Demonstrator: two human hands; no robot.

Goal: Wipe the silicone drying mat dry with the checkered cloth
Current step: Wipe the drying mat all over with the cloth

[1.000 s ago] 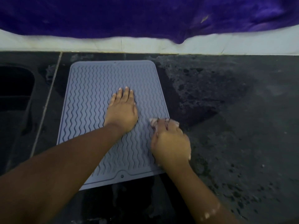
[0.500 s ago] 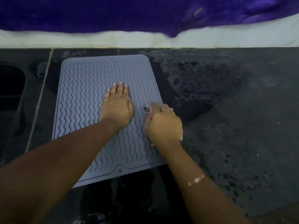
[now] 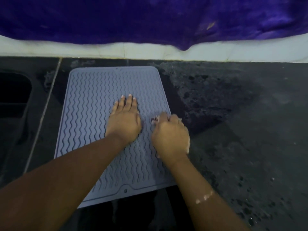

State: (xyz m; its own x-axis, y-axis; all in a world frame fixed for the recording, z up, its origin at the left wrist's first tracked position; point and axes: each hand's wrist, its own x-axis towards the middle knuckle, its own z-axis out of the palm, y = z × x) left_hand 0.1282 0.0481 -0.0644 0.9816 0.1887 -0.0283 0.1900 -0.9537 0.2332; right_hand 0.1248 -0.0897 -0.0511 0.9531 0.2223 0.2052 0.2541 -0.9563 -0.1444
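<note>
The grey silicone drying mat (image 3: 93, 114) with wavy ridges lies flat on the dark countertop. My left hand (image 3: 124, 121) rests palm down on the mat's middle, fingers together and pointing away from me. My right hand (image 3: 170, 135) is closed over the bunched checkered cloth (image 3: 154, 118) near the mat's right edge. Only a small pale corner of the cloth shows past my knuckles, plus a sliver by my palm; the rest is hidden under the hand.
The dark stone countertop (image 3: 241, 130) is wet and blotchy to the right of the mat. A sink opening (image 3: 13, 94) lies at the far left. A purple cloth (image 3: 150, 19) hangs over the white tiled wall strip (image 3: 100, 50) behind.
My right hand with the cloth has slid away from me along the mat's right side and slightly leftward. My left hand has stayed pressed on the mat.
</note>
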